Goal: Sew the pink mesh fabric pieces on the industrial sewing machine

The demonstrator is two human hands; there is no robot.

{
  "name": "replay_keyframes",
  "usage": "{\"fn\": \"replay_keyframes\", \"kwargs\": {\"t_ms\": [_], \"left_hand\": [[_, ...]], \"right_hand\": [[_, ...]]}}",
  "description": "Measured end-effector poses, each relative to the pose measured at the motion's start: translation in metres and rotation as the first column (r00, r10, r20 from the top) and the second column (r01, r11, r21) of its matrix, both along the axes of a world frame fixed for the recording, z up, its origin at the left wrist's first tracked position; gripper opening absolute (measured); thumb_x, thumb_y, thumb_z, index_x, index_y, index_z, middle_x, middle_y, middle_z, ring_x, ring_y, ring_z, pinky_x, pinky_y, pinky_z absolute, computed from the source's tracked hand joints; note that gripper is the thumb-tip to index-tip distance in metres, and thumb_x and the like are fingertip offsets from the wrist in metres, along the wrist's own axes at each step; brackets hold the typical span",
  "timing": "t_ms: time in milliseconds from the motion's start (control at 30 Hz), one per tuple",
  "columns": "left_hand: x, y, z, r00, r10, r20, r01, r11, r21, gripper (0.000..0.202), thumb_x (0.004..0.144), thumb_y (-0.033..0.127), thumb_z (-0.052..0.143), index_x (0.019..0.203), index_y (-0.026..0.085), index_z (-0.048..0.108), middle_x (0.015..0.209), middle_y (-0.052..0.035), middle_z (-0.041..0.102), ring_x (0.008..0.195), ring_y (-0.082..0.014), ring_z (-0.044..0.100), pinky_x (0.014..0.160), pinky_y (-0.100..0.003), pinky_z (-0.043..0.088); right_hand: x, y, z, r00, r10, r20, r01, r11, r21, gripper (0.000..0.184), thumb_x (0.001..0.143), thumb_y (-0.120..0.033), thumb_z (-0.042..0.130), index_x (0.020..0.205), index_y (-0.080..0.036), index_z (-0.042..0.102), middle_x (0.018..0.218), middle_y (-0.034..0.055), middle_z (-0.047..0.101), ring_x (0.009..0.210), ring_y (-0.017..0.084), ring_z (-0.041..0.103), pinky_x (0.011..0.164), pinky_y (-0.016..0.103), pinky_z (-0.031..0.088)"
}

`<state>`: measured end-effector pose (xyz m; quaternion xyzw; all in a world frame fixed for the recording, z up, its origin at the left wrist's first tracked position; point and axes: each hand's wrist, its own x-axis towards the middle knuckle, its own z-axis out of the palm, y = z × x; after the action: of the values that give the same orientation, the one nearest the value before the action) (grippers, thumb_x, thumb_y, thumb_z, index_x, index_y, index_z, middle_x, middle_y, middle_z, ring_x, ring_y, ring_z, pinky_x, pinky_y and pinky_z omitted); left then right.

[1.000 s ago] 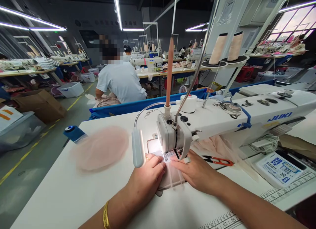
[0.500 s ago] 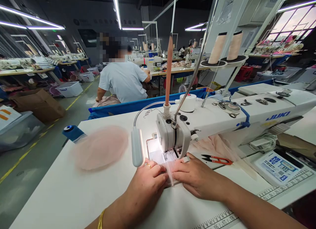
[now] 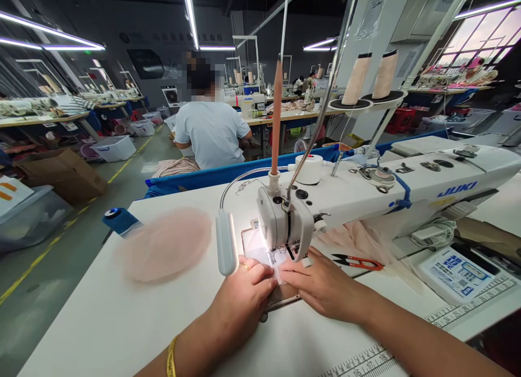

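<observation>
Both my hands rest on the white table in front of a white JUKI sewing machine (image 3: 366,195). My left hand (image 3: 240,295) lies fingers together, pressing a small sheer pale piece of fabric (image 3: 279,273) flat beside the presser foot (image 3: 280,252). My right hand (image 3: 321,285) presses the same piece from the right, fingertips almost under the machine head. Only a narrow strip of the fabric shows between the fingertips.
A stack of round pink fabric pieces (image 3: 165,244) lies to the left, with a blue object (image 3: 120,219) behind it. Red thread snips (image 3: 358,263) and loose pink cloth (image 3: 358,238) sit under the machine arm. A control panel (image 3: 458,271) is at the right. A person in a light shirt (image 3: 209,133) sits ahead.
The sheer piece has fed away from me under the presser foot, so less of it shows. Both hands have slid forward toward the needle. The person ahead has shifted to the right.
</observation>
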<state>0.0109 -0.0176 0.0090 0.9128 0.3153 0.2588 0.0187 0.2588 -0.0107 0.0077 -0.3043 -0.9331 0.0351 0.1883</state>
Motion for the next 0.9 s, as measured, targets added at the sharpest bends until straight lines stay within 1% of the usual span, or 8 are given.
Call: {"fn": "replay_keyframes", "kwargs": {"t_ms": [133, 267, 367, 500, 600, 667, 733, 900], "left_hand": [[0.001, -0.008, 0.001, 0.999, -0.037, 0.005, 0.037, 0.999, 0.002, 0.033, 0.091, 0.002, 0.047, 0.099, 0.021, 0.072, 0.087, -0.0042, 0.073, 0.074, -0.0200, 0.058, 0.076, -0.039, 0.042], [0.001, -0.007, 0.000, 0.999, -0.028, 0.032, 0.027, 0.999, 0.028, 0.031, 0.090, 0.000, 0.047, 0.094, 0.020, 0.071, 0.084, -0.0027, 0.073, 0.070, -0.0183, 0.057, 0.076, -0.037, 0.041], [0.001, -0.003, -0.002, 0.999, -0.019, 0.029, 0.018, 0.999, 0.034, 0.030, 0.094, 0.001, 0.046, 0.090, 0.019, 0.069, 0.088, -0.0029, 0.075, 0.072, -0.0177, 0.058, 0.079, -0.037, 0.042], [-0.001, 0.003, -0.003, 1.000, 0.002, 0.013, -0.003, 0.999, 0.040, 0.033, 0.100, 0.004, 0.042, 0.095, 0.019, 0.071, 0.093, -0.0045, 0.076, 0.076, -0.0187, 0.060, 0.082, -0.036, 0.044], [-0.003, 0.008, -0.004, 0.999, 0.025, -0.026, -0.024, 0.999, 0.043, 0.034, 0.103, 0.006, 0.041, 0.097, 0.019, 0.073, 0.096, -0.0044, 0.076, 0.080, -0.0194, 0.062, 0.085, -0.037, 0.045], [-0.004, 0.011, -0.004, 0.998, 0.044, -0.054, -0.042, 0.999, 0.031, 0.033, 0.104, 0.010, 0.042, 0.097, 0.019, 0.073, 0.099, -0.0042, 0.076, 0.084, -0.0200, 0.063, 0.087, -0.037, 0.046], [-0.004, 0.014, -0.004, 0.996, 0.059, -0.072, -0.058, 0.998, 0.014, 0.032, 0.105, 0.012, 0.043, 0.097, 0.019, 0.073, 0.103, -0.0047, 0.076, 0.087, -0.0209, 0.063, 0.088, -0.037, 0.048], [-0.004, 0.018, -0.006, 0.995, 0.076, -0.061, -0.078, 0.997, -0.030, 0.031, 0.107, 0.015, 0.042, 0.103, 0.019, 0.072, 0.110, -0.0062, 0.075, 0.094, -0.0224, 0.063, 0.087, -0.035, 0.053]], "right_hand": [[0.000, -0.003, 0.001, 0.998, 0.054, 0.014, -0.054, 0.998, -0.014, 0.021, 0.090, -0.005, 0.050, 0.091, -0.021, 0.063, 0.089, 0.0029, 0.070, 0.081, 0.022, 0.052, 0.083, 0.038, 0.040], [-0.001, -0.002, -0.002, 0.999, 0.050, 0.003, -0.050, 0.999, 0.000, 0.019, 0.089, -0.005, 0.049, 0.086, -0.020, 0.060, 0.085, 0.0026, 0.067, 0.077, 0.021, 0.049, 0.081, 0.037, 0.039], [-0.002, 0.000, -0.005, 0.999, 0.037, -0.010, -0.037, 0.999, -0.002, 0.019, 0.088, -0.004, 0.050, 0.090, -0.020, 0.061, 0.089, 0.0031, 0.069, 0.080, 0.022, 0.051, 0.082, 0.038, 0.040], [-0.003, 0.002, -0.006, 1.000, -0.003, -0.029, 0.004, 1.000, 0.022, 0.023, 0.085, -0.003, 0.052, 0.093, -0.020, 0.065, 0.103, 0.0042, 0.074, 0.087, 0.024, 0.053, 0.085, 0.039, 0.043], [-0.005, 0.004, -0.007, 0.997, -0.044, -0.068, 0.047, 0.998, 0.046, 0.033, 0.082, -0.002, 0.052, 0.105, -0.019, 0.069, 0.111, 0.0067, 0.073, 0.096, 0.027, 0.055, 0.088, 0.039, 0.046], [-0.007, 0.006, -0.008, 0.992, -0.088, -0.093, 0.094, 0.994, 0.063, 0.039, 0.080, -0.002, 0.051, 0.111, -0.018, 0.071, 0.111, 0.0098, 0.072, 0.098, 0.028, 0.056, 0.088, 0.039, 0.049], [-0.009, 0.007, -0.009, 0.987, -0.126, -0.100, 0.134, 0.988, 0.076, 0.041, 0.079, -0.003, 0.051, 0.111, -0.017, 0.072, 0.109, 0.0121, 0.071, 0.098, 0.028, 0.058, 0.087, 0.039, 0.051], [-0.011, 0.010, -0.011, 0.982, -0.160, -0.099, 0.171, 0.978, 0.116, 0.044, 0.080, -0.002, 0.047, 0.115, -0.016, 0.072, 0.114, 0.0137, 0.072, 0.099, 0.028, 0.061, 0.087, 0.039, 0.055]]}}
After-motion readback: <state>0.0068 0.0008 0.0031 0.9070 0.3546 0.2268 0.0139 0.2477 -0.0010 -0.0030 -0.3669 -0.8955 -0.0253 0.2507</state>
